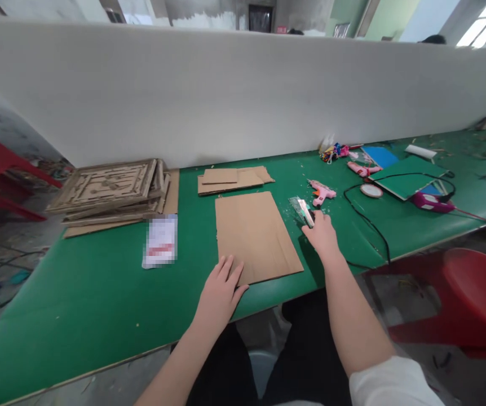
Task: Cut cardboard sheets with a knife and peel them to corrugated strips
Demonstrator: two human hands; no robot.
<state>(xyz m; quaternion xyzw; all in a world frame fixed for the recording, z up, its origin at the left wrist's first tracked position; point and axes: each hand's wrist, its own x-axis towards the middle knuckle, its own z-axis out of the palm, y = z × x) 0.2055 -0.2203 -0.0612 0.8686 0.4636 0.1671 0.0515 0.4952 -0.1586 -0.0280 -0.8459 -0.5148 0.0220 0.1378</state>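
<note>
A flat brown cardboard sheet [253, 234] lies on the green table [99, 293] in front of me. My left hand [220, 293] rests flat and open on its near left corner, fingers stretched out. My right hand [322, 234] is closed around a small utility knife [306, 213] just right of the sheet. The knife lies over a clear plastic ruler [297, 204]. A pink glue gun [321, 193] sits just beyond that hand.
Stacked cardboard frames [111, 192] stand at the left, more cardboard pieces [232, 179] behind the sheet. A blurred paper [161, 241], a black cable [367, 223], a green board [407, 176], a purple tool [431, 202], a tape roll [371, 190]. Red chair [475, 299] at right.
</note>
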